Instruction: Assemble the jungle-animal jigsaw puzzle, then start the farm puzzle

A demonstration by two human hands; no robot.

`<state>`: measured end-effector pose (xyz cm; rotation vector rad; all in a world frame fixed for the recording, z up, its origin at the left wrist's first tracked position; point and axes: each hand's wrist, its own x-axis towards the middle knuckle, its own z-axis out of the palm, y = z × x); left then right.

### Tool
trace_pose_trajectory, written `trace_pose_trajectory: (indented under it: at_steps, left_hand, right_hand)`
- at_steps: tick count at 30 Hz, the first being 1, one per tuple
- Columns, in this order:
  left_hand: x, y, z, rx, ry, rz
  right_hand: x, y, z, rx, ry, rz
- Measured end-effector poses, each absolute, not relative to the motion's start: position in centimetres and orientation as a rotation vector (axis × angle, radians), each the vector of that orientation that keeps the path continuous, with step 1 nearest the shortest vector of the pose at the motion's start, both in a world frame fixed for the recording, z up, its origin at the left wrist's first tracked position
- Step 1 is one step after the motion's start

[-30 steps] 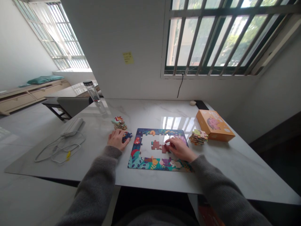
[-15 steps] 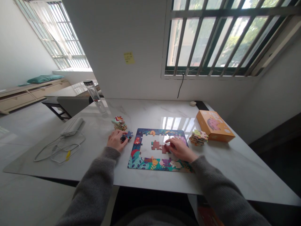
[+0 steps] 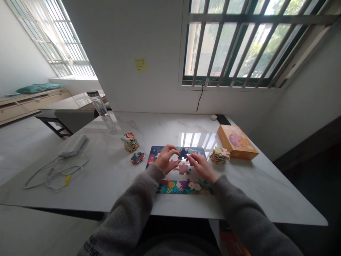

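The jigsaw puzzle (image 3: 174, 190) lies in front of me, its colourful border joined around a partly filled middle. Joined pinkish-brown pieces (image 3: 183, 168) rest inside that frame. A dark blue puzzle piece (image 3: 183, 153) shows between my hands near the top border. My right hand (image 3: 201, 167) has its thumb and forefinger pinched at the piece's right edge. On the other side, my left hand (image 3: 167, 159) hovers over the puzzle with curved fingers and thumb apart. A small pile of blue pieces (image 3: 137, 158) lies left of the puzzle.
Stacked puzzle pieces (image 3: 130, 142) stand at the left, with another stack (image 3: 220, 155) at the right beside an orange box (image 3: 237, 141). A white cable (image 3: 53, 174) and a glass bottle (image 3: 98, 103) are farther left. The white table's (image 3: 128, 192) front edge runs below my forearms.
My left hand has moved right from the blue pile to above the puzzle. The dark blue piece now appears between both hands. My right hand's fingers have drawn together.
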<state>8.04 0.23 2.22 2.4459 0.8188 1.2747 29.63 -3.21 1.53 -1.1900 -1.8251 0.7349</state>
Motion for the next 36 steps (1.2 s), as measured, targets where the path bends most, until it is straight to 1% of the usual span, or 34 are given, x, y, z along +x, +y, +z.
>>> trace_pose_trajectory:
  at_steps: [5, 10, 13, 17, 21, 25, 29, 32, 36]
  left_hand:
    - [9.1, 0.1, 0.5, 2.462, 0.703, 1.319]
    - [8.5, 0.0, 0.5, 2.373, 0.755, 1.326]
    - [7.9, 0.0, 0.6, 2.316, 0.769, 1.248]
    - [7.9, -0.1, 0.3, 2.249, 0.764, 1.150]
    - [8.2, -0.1, 0.1, 2.181, 0.788, 1.204]
    - [8.2, 0.1, -0.1, 2.406, 0.783, 1.219]
    - [8.0, 0.4, -0.7, 2.602, 0.813, 1.191]
    - [7.8, 0.4, -0.9, 2.675, 0.821, 1.168]
    - [7.3, 0.4, -0.6, 2.682, 0.873, 1.102]
  right_hand:
    - [29.2, -2.9, 1.0, -1.182, -1.692, 0.818]
    - [29.2, -3.1, 0.9, -1.188, -1.818, 0.707]
    - [29.1, -3.4, 1.0, -1.171, -1.922, 0.666]
    - [29.1, -3.6, 1.0, -1.168, -1.947, 0.704]
    - [29.1, -3.4, 1.1, -1.138, -1.781, 0.874]
    - [29.0, -3.5, 1.4, -1.047, -1.601, 1.174]
    - [28.6, -3.7, 1.4, -1.023, -1.571, 1.279]
    - [28.6, -3.5, 1.0, -1.059, -1.647, 1.173]
    - [29.1, -3.3, 0.7, -1.084, -1.741, 0.745]
